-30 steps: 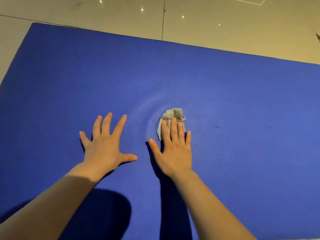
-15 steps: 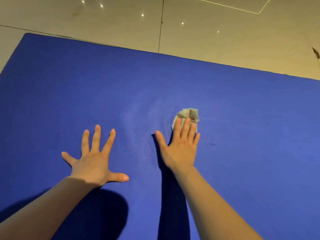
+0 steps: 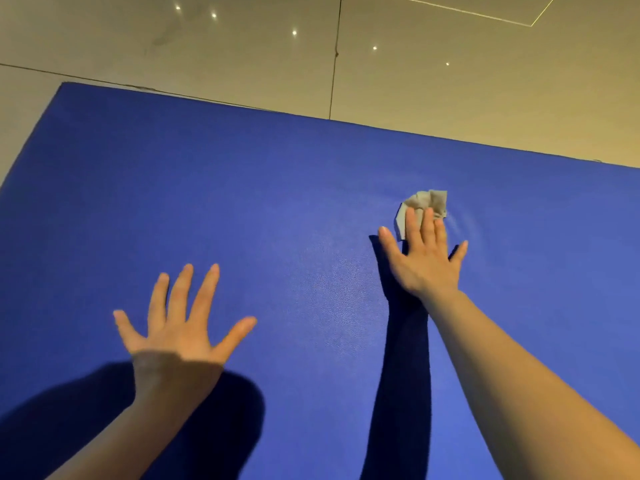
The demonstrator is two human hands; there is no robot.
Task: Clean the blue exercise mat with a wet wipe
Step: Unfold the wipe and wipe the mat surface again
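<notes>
Right hand (image 3: 424, 261), fingers flat, presses wet wipe (image 3: 424, 202) at one o'clock; left hand (image 3: 180, 327) splayed, bracing blue mat (image 3: 242, 202). Even pressure and overlapping strokes serve best.

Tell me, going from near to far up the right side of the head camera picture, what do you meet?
Right forearm → right hand, fingers flat → crumpled wet wipe under the fingertips → bare stretch of blue exercise mat → the mat's far edge → tiled floor beyond.

Bare forearms, hands (image 3: 183, 327) (no sleeves)
</notes>
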